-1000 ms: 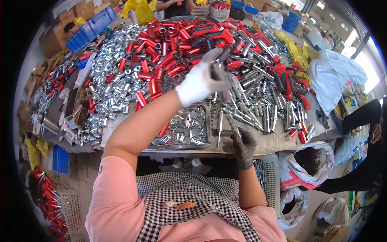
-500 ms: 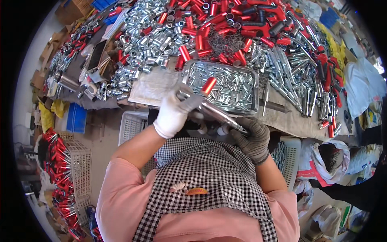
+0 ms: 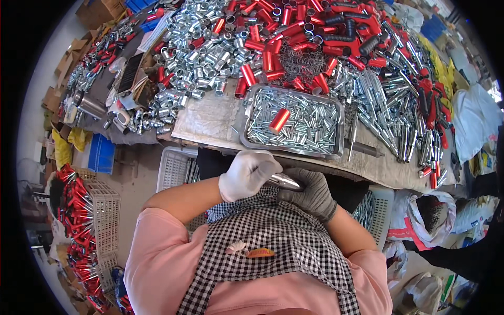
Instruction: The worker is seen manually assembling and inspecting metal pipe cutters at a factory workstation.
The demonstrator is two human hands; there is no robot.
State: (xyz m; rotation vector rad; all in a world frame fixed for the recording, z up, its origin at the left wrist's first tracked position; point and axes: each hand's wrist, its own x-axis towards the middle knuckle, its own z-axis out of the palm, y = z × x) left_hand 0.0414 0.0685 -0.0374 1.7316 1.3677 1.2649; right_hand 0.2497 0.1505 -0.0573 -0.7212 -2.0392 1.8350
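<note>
My right hand (image 3: 310, 194), in a dark grey knit glove, is wrapped round a shiny metal tube (image 3: 285, 181) in front of my apron. My left hand (image 3: 251, 173), in a white glove, is closed at the tube's left end. Its curled fingers hide that end; the other end is covered by the grey glove. Just beyond my hands, at the table's near edge, stands a metal tray (image 3: 294, 153) of small silvery pins (image 3: 310, 122). A red sleeve (image 3: 280, 120) lies on top of the pins.
Silvery collars (image 3: 207, 60), red sleeves (image 3: 268, 60), wire springs (image 3: 302, 63) and metal rods (image 3: 370, 97) are heaped on the table. A crate of red-handled parts (image 3: 105, 210) stands at lower left. White crates (image 3: 167, 170) flank me, with open bags (image 3: 433, 212) at right.
Both hands have drawn in toward my body with the metal tube, which now points more toward me and shows less of its length. The view has shifted slightly.
</note>
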